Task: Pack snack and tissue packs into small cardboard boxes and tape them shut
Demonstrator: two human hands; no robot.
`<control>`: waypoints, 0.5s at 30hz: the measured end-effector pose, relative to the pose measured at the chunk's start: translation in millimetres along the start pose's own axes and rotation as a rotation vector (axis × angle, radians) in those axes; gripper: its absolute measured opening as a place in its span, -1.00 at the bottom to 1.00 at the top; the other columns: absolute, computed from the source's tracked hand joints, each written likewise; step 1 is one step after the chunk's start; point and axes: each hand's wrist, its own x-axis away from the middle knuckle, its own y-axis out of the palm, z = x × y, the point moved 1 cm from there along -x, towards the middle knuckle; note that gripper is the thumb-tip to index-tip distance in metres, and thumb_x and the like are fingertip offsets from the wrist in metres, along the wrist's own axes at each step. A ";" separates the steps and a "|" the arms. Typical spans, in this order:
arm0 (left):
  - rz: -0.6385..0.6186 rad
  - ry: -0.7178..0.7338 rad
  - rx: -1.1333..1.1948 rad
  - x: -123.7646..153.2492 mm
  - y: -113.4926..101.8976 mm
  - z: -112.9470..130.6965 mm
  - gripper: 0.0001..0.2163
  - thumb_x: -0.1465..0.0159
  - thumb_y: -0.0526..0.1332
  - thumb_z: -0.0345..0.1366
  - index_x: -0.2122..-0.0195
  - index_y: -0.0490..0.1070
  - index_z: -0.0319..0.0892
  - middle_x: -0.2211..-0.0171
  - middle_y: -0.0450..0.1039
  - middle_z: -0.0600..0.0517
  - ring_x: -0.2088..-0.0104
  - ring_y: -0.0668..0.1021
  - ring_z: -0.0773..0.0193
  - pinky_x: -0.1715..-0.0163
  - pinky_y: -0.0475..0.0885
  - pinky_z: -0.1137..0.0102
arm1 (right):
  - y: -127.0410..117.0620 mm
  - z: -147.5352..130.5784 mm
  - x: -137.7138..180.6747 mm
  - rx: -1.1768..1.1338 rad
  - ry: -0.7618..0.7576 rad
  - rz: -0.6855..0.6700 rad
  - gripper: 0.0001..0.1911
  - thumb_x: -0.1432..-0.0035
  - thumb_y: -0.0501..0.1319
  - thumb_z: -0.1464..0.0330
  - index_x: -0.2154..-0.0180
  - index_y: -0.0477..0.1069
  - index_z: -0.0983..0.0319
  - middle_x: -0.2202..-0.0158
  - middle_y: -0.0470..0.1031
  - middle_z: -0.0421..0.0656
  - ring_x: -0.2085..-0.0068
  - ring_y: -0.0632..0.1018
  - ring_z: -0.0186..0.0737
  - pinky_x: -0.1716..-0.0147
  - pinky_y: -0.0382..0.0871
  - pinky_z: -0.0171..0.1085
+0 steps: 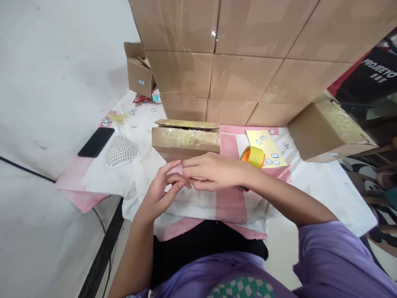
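Note:
My left hand (164, 190) and my right hand (212, 171) meet over the near part of the table, in front of a cardboard box (186, 140). The left thumb and a curled finger come together at the right fingertips, with the left index finger raised. My right fingers are bent and close together. Anything pinched there is too small or hidden to make out. The box's top seam is slightly parted, with shiny tape along its upper face. Right of my hands, a roll of yellow tape (257, 156) with an orange edge stands by a yellow sheet (269, 145) bearing small blue-edged labels.
Stacked cartons (245, 78) form a wall behind. Another box (335, 128) stands right, and an open box (139, 74) back left. A black phone (96, 142) and a white perforated cup (120, 152) lie left on the pink-and-white tablecloth (231, 203). Loose labels are scattered nearby.

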 end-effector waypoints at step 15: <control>0.195 -0.440 -0.666 -36.8 -4.5 43.3 -0.82 -0.44 0.19 -0.14 0.16 0.58 0.00 0.46 0.63 0.14 0.51 0.56 0.23 0.44 0.22 0.37 | -50.2 12.0 -14.9 0.231 0.290 -0.039 -0.83 -0.18 0.11 0.42 0.45 0.38 0.22 0.51 0.39 -0.17 0.48 0.22 -0.27 0.42 -0.08 -0.21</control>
